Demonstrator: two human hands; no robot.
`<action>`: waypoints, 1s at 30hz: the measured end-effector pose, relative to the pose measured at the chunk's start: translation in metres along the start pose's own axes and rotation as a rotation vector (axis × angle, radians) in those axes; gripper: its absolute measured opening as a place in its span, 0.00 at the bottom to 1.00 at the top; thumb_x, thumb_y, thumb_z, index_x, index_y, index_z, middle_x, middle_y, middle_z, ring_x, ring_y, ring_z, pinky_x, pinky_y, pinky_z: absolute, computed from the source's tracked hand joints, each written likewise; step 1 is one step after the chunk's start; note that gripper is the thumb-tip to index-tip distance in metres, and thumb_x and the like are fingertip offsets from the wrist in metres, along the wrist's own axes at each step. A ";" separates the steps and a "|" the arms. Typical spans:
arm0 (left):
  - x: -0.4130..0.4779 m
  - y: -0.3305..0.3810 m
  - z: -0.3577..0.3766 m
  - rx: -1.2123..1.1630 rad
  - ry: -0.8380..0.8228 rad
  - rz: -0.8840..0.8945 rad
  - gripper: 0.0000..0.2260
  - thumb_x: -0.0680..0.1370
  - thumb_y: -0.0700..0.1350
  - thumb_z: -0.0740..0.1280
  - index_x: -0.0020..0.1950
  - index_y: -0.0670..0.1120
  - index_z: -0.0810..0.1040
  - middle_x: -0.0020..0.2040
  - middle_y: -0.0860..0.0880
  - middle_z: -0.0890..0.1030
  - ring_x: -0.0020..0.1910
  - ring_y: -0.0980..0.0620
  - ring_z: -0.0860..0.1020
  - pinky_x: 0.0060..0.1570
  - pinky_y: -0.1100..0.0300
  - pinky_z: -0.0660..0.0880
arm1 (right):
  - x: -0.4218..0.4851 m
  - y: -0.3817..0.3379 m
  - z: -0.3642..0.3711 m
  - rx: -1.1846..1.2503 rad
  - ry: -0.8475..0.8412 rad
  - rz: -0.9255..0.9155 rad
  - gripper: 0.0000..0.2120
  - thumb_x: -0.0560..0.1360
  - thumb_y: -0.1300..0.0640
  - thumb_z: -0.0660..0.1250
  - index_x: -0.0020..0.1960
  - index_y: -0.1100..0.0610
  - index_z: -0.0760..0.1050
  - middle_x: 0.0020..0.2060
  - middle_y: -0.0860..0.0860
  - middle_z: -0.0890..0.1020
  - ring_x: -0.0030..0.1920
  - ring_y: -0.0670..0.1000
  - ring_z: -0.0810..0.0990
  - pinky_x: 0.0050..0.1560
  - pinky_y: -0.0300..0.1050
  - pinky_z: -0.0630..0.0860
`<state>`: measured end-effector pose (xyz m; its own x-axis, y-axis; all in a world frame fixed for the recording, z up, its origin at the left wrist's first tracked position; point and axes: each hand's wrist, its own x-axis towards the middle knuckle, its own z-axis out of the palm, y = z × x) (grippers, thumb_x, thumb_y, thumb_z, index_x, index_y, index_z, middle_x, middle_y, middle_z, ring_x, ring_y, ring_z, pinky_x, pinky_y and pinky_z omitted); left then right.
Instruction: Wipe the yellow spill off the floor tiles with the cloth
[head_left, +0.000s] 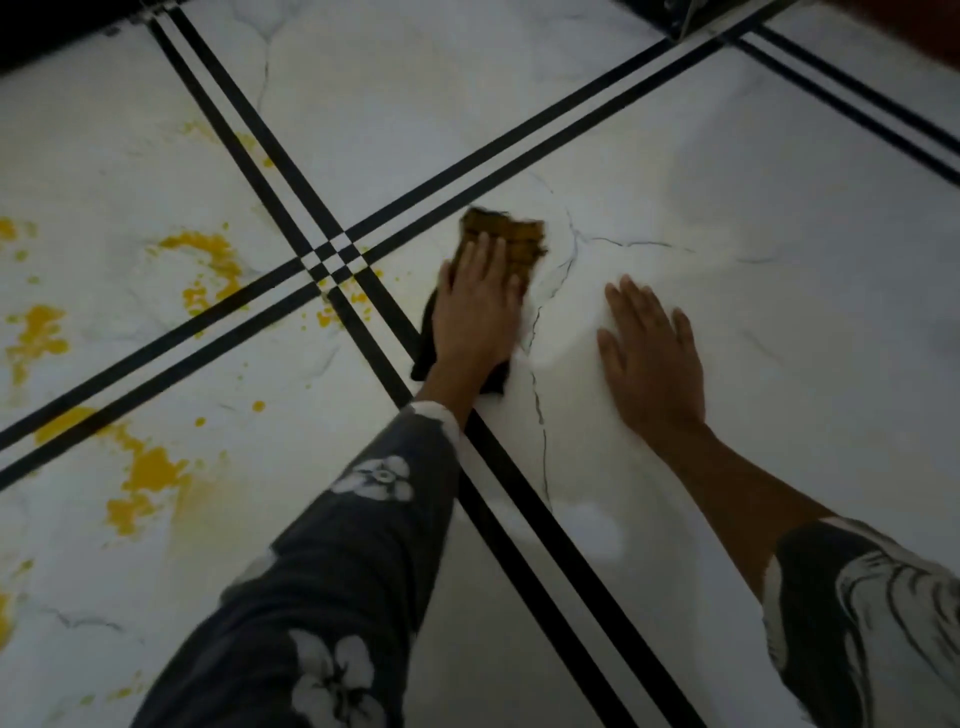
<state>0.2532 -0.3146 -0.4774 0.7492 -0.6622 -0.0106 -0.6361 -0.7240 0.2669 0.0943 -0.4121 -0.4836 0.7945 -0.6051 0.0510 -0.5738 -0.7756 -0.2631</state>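
Head view hides much of the one dark cloth (511, 240) under the left hand (477, 307); only its yellow-stained front end and a black rear fold by the wrist show; straight fingers press it flat, gripping nothing; the cloth lies just right of the black double-stripe crossing (332, 260) where four white marble floor tiles (727, 208) meet. The right hand (652, 356) rests flat and spread on bare tile, holding nothing. The yellow spill (150, 470) lies in several scattered patches on the left tiles, cut off at the frame's left edge; small splashes are too many to count; two patterned sleeves (337, 545) run off below.
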 end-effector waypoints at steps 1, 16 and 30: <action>0.002 -0.015 0.000 -0.026 0.048 -0.105 0.23 0.82 0.49 0.49 0.76 0.45 0.54 0.77 0.45 0.55 0.76 0.49 0.52 0.73 0.50 0.46 | 0.001 0.000 0.001 0.005 0.000 -0.001 0.26 0.78 0.49 0.45 0.75 0.54 0.54 0.75 0.50 0.57 0.75 0.49 0.54 0.74 0.50 0.48; 0.049 -0.024 -0.003 -0.007 0.047 -0.191 0.24 0.82 0.51 0.46 0.77 0.44 0.51 0.78 0.45 0.52 0.76 0.48 0.50 0.74 0.50 0.44 | 0.002 0.001 0.002 -0.005 0.002 0.013 0.29 0.76 0.46 0.41 0.75 0.53 0.54 0.75 0.50 0.57 0.75 0.49 0.55 0.74 0.49 0.48; 0.037 -0.034 -0.006 0.022 -0.008 -0.057 0.23 0.83 0.51 0.46 0.77 0.45 0.49 0.78 0.46 0.51 0.77 0.49 0.48 0.74 0.50 0.44 | 0.002 0.001 0.002 -0.009 0.002 0.015 0.28 0.76 0.47 0.42 0.75 0.53 0.55 0.75 0.49 0.58 0.75 0.49 0.55 0.73 0.48 0.48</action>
<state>0.3035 -0.3133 -0.4810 0.7830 -0.6211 -0.0330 -0.5962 -0.7646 0.2447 0.0956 -0.4132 -0.4858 0.7854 -0.6171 0.0488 -0.5876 -0.7680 -0.2547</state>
